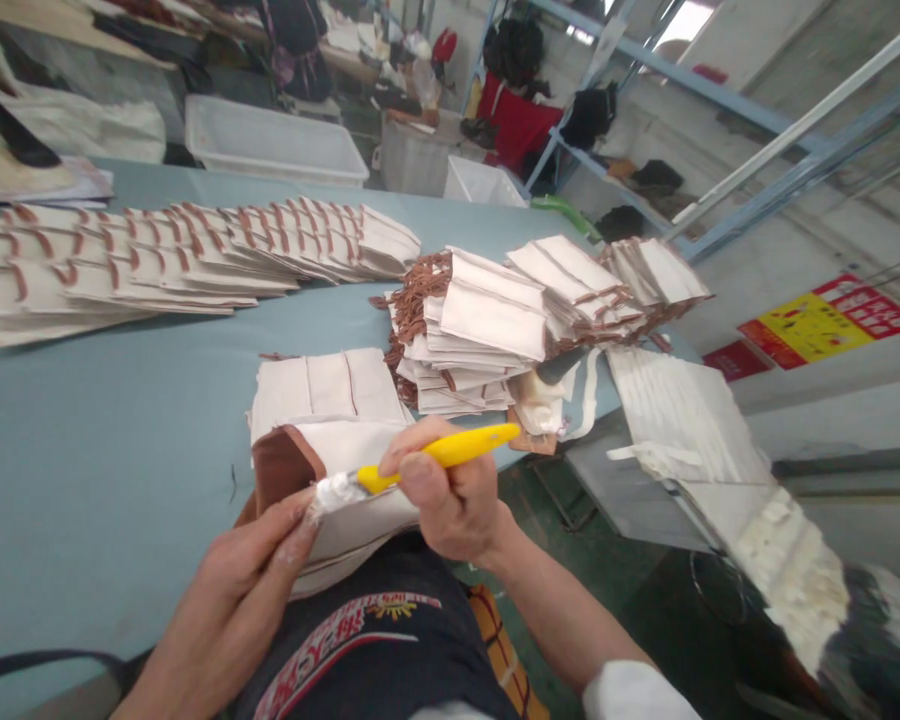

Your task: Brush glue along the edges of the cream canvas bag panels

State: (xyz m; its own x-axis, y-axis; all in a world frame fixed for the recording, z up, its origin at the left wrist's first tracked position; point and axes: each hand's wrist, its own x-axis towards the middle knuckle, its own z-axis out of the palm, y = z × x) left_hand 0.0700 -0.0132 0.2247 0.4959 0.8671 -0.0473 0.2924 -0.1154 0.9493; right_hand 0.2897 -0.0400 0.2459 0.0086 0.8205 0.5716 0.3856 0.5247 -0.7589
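Observation:
My right hand [457, 500] is closed around a yellow-handled brush [472, 443], whose head is coated or wrapped in white. The brush head points left and touches or nearly touches the edge of a cream piece with a brown underside [281, 468]. My left hand [244, 565] pinches that piece near the brush head, and its corner is folded up to show the brown. Directly behind lies a stack of cream panels [322, 385] with seam lines across them. Whether the material is cloth or leather I cannot tell.
Overlapping brown-edged cream pieces [195, 250] run along the left of the blue-green table [105, 430]. Several stacks with brown strips [487, 315] stand at centre right. A whitish sheet-covered surface [682, 400] extends beyond the table's right edge. White bins [277, 140] sit behind.

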